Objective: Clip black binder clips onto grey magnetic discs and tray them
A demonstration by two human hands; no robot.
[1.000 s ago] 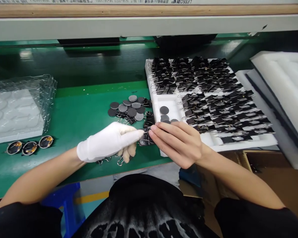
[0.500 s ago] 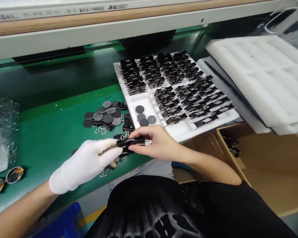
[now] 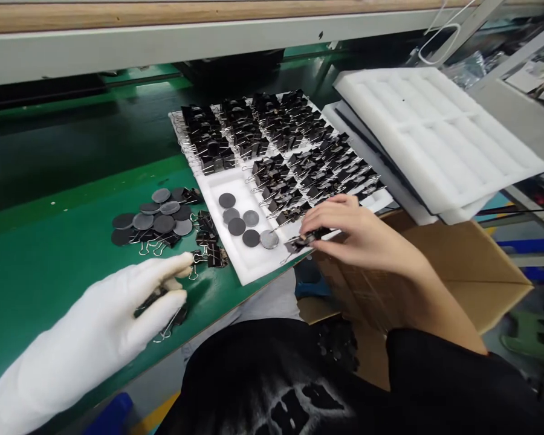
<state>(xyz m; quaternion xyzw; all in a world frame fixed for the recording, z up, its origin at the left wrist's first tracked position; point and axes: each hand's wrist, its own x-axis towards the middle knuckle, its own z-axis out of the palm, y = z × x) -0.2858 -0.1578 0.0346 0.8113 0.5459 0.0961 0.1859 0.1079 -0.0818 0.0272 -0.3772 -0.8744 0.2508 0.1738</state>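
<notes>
My left hand point(image 3: 104, 326), in a white glove, hovers low over the green bench with thumb and fingers apart. Black binder clips point(image 3: 176, 317) lie just beneath and beside its fingertips. My bare right hand point(image 3: 344, 229) grips a black binder clip point(image 3: 304, 240) with silver wire handles at the near edge of a white foam tray point(image 3: 213, 181); its fingers partly cover the clip. Rows of clipped black pieces point(image 3: 272, 181) fill most of the tray's compartments. Several dark grey discs point(image 3: 236, 226) lie in the near-left compartment.
More grey discs point(image 3: 164, 223) are heaped on the bench left of the tray, among loose clips point(image 3: 215, 255). Stacked white foam trays point(image 3: 435, 133) stand at the right. An open cardboard box point(image 3: 471, 266) sits below the bench edge. A white beam point(image 3: 163, 54) crosses the back.
The hands have parted: the right carried a clip rightward to the tray's edge, and the gloved left moved back left, over loose clips. More discs now lie in the tray compartment. The view shifted right.
</notes>
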